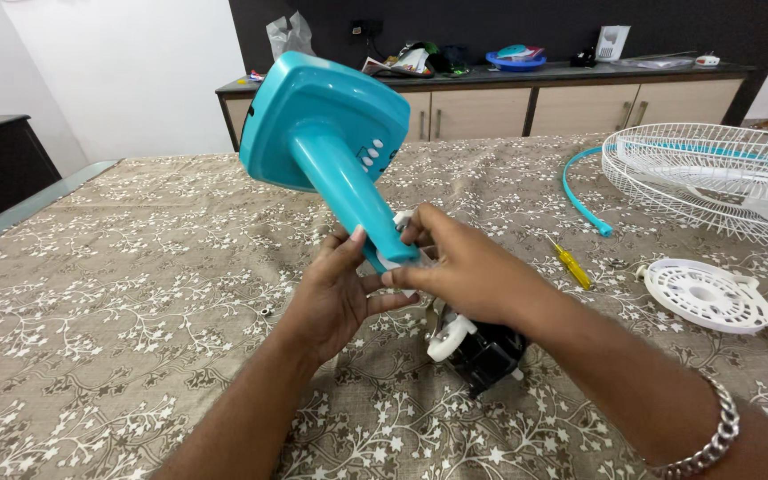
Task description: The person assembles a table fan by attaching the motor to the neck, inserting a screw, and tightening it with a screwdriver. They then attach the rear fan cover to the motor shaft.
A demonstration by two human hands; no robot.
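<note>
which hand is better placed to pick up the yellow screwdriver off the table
Probably the right hand. The yellow screwdriver lies on the tablecloth just to its right, while the left hand sits on the far side of the teal fan stand, gripping its stem.

Over on the right, a white wire fan grille [713,173] lies flat on the floral tablecloth [135,293], a teal rim band [580,200] curling beside it. Just below that, a yellow screwdriver [572,264], and a round white slotted cover [704,295] near the edge. A tiny screw [265,311], or so it seems, sits left. Behind, a cluttered sideboard [571,98] carries a blue bowl [516,60] and a plastic bag [288,36].
</note>
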